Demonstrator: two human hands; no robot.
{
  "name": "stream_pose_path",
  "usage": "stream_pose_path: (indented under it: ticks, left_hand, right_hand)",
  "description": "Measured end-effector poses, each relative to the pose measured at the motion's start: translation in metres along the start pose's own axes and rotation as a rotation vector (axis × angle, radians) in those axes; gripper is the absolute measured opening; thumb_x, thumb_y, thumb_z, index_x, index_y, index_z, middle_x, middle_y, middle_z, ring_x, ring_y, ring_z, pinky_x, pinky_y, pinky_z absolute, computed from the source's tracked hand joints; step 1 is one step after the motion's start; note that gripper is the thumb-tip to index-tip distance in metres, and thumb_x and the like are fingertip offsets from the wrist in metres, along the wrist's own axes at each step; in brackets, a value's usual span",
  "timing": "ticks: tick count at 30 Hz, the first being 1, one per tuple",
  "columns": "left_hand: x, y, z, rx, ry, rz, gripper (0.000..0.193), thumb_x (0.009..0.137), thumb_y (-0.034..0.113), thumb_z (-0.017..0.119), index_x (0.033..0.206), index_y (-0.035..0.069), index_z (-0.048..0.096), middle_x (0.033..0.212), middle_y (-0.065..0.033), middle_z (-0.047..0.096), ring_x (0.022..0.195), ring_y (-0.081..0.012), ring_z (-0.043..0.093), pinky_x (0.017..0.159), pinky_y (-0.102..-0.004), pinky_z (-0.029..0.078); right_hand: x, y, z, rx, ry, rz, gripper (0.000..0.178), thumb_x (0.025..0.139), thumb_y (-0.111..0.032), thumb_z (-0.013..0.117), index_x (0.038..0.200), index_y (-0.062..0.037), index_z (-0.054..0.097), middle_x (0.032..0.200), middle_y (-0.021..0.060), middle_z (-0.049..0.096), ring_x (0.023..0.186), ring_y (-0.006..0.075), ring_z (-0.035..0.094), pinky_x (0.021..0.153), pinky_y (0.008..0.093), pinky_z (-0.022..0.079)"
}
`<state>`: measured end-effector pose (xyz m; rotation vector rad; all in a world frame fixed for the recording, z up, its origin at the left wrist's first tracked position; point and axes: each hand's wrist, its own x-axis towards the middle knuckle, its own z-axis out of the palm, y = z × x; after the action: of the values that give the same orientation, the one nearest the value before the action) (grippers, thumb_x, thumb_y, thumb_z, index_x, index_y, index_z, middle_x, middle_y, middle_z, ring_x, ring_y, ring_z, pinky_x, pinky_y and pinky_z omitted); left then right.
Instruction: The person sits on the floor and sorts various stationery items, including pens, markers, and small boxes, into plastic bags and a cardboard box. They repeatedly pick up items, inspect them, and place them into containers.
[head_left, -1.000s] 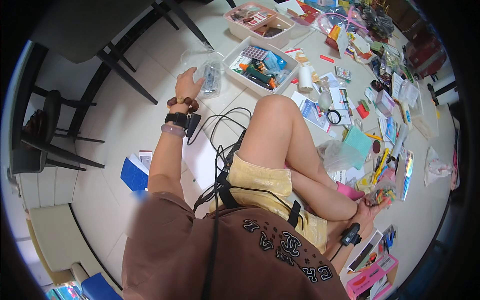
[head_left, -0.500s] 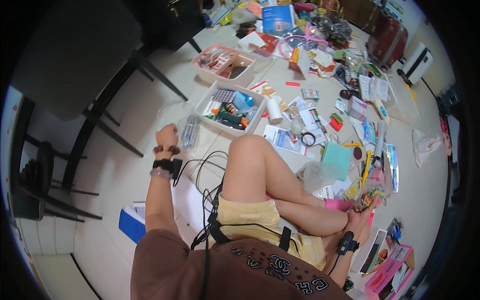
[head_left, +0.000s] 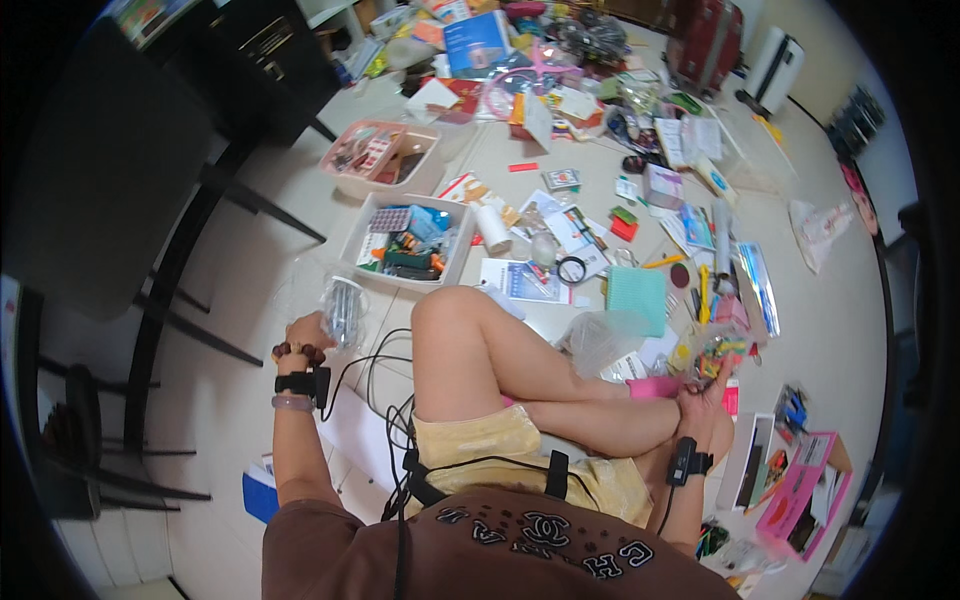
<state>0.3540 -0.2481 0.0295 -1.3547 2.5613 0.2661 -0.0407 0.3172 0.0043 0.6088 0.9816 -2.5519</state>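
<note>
Off to the left, my left hand (head_left: 306,331) is closed at the side of a clear plastic bag (head_left: 345,312) with silvery, long contents. Its fingertips are partly hidden, and thin clear plastic spreads above it. On the right, my right hand (head_left: 704,398) is closed around the lower part of a clear bag of small colourful pieces (head_left: 717,356), beside my crossed leg. One finger runs up along that bag's edge. Above my left hand stands a white bin (head_left: 467,250) holding a blister pack, blue packets and green-and-orange items.
Behind the white bin sits a pink divided box (head_left: 345,186). Ahead lie a teal mesh pouch (head_left: 636,300), a black ring (head_left: 571,270), a white cylinder (head_left: 493,229) and papers. A pink box (head_left: 840,462) is at lower right. Black cables (head_left: 402,358) run beside my knee; dark chairs stand left.
The whole view has shifted, so the floor items sit further left and lower. My left hand and the silvery bag have come slightly nearer to me. My right hand still holds the colourful bag.
</note>
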Motion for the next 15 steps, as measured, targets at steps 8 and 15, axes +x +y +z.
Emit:
stream_pose_path:
  ticks: [8,15]
  left_hand:
    - [0.010,0.001,0.022,-0.446,-0.204,-0.044,0.011,0.075,0.008,0.060,0.080,0.000,0.066,0.067,-0.0101,0.066,0.058,-0.0188,0.066,0.053,-0.0296,0.052]
    - [-0.008,0.018,0.034,0.066,-0.226,0.324,0.014,0.070,0.021,0.067,0.073,0.008,0.070,0.075,-0.0137,0.066,0.072,-0.0306,0.064,0.071,-0.0356,0.051]
  right_hand:
    - [-0.003,0.003,0.005,0.012,-0.107,-0.030,0.041,0.079,-0.044,0.068,0.105,-0.0147,0.055,0.085,0.0009,0.061,0.052,0.0081,0.053,0.031,0.0164,0.030]
    - [-0.006,0.003,0.008,0.058,-0.109,-0.027,0.043,0.079,-0.042,0.069,0.106,-0.0117,0.055,0.088,0.0023,0.062,0.051,0.0076,0.052,0.032,0.0158,0.029]
